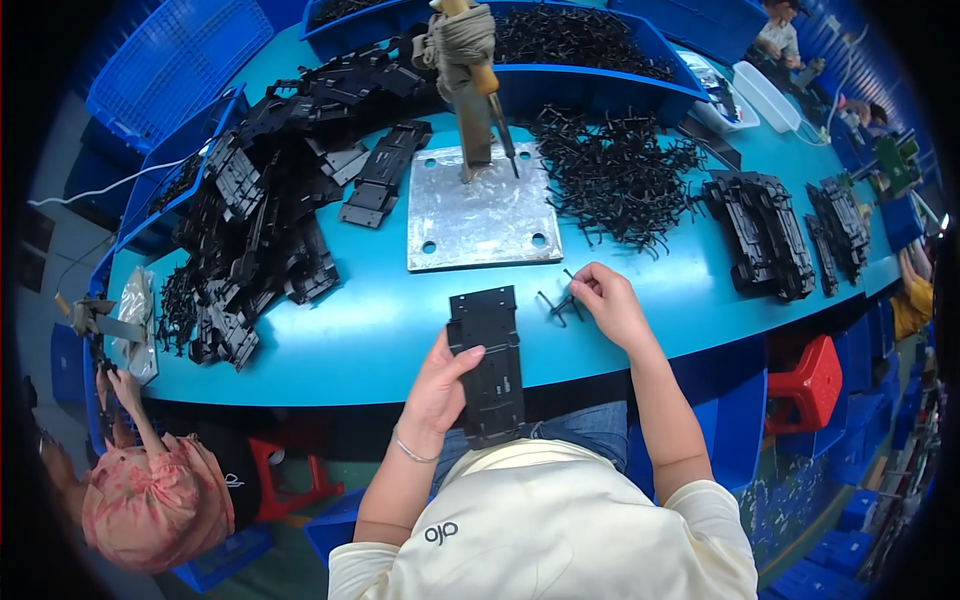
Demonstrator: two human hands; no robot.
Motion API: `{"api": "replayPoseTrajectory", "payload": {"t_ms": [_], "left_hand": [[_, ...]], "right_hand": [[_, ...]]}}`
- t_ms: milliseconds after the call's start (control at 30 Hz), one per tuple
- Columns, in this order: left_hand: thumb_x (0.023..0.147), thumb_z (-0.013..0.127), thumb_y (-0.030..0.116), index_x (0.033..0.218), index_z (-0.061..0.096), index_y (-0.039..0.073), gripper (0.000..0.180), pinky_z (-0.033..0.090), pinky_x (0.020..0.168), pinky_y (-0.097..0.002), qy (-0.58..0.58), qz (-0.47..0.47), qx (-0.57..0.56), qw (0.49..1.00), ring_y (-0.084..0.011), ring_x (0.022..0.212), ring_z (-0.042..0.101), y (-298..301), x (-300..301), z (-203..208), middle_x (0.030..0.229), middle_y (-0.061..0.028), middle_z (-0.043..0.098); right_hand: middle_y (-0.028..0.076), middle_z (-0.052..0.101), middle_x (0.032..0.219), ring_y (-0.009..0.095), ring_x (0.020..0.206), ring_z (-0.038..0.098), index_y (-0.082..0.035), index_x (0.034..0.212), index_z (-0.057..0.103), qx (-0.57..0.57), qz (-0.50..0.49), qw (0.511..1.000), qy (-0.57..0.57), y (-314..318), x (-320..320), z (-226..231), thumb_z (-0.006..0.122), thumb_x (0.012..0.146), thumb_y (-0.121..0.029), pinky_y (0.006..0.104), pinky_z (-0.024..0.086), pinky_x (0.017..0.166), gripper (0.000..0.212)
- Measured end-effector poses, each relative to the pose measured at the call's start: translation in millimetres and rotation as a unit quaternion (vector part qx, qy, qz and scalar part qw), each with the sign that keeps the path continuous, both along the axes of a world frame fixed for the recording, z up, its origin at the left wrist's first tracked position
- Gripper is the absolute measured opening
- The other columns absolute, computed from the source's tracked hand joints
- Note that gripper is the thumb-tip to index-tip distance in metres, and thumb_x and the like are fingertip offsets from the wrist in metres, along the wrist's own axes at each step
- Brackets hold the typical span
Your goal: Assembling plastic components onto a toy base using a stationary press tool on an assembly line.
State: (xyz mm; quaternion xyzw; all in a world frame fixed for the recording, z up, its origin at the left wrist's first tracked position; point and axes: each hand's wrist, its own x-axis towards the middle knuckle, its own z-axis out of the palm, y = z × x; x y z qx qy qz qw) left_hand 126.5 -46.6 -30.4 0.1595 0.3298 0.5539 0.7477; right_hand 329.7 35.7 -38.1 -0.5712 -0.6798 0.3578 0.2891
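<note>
My left hand point(440, 382) is closed on a flat black plastic chassis plate point(488, 365), its thumb lying across the left edge. The plate stands lengthwise in front of my body, over the table's near edge. To its right, my right hand point(606, 303) pinches a thin black branched plastic part point(566, 308) between thumb and fingers, a little apart from the plate. A heap of similar branched parts point(625, 180) lies on the table beyond my right hand. Beyond the plate is a metal stand base point(482, 250), with a soldering-iron-like tool point(497, 105) hanging on its cloth-wrapped post.
Black chassis plates point(270, 200) pile up at the left of the turquoise table point(390, 350). Blue bins point(590, 92) with black parts stand at the back. Assembled black parts point(762, 235) lie at right. A co-worker point(160, 490) sits at left; a red stool point(808, 385) stands at right.
</note>
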Motion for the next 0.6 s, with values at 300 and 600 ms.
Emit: {"api": "replayPoseTrajectory", "payload": {"t_ms": [300, 600], "left_hand": [[0.08, 0.042, 0.011, 0.108, 0.036, 0.006, 0.03, 0.039, 0.076, -0.0271, -0.025, -0.013, 0.023, 0.999, -0.0141, 0.091, 0.047, -3, 14, 6, 0.098, -0.0073, 0.048], [0.081, 0.04, 0.015, 0.108, 0.036, 0.005, 0.029, 0.038, 0.076, -0.0266, 0.002, -0.017, 0.038, 0.999, -0.013, 0.088, 0.047, -7, 17, 9, 0.098, -0.0065, 0.048]], "right_hand": [[0.001, 0.051, 0.069, 0.006, 0.057, 0.045, -0.002, 0.078, 0.049, -0.183, 0.036, 0.925, 0.331, -37, -43, 16, 0.047, 0.077, -0.013, 0.0171, 0.036, 0.049, 0.011], [0.0, 0.051, 0.066, 0.005, 0.055, 0.045, -0.002, 0.073, 0.05, -0.227, 0.041, 0.9, 0.369, -43, -45, 17, 0.047, 0.078, -0.013, 0.0145, 0.033, 0.044, 0.011]]}}
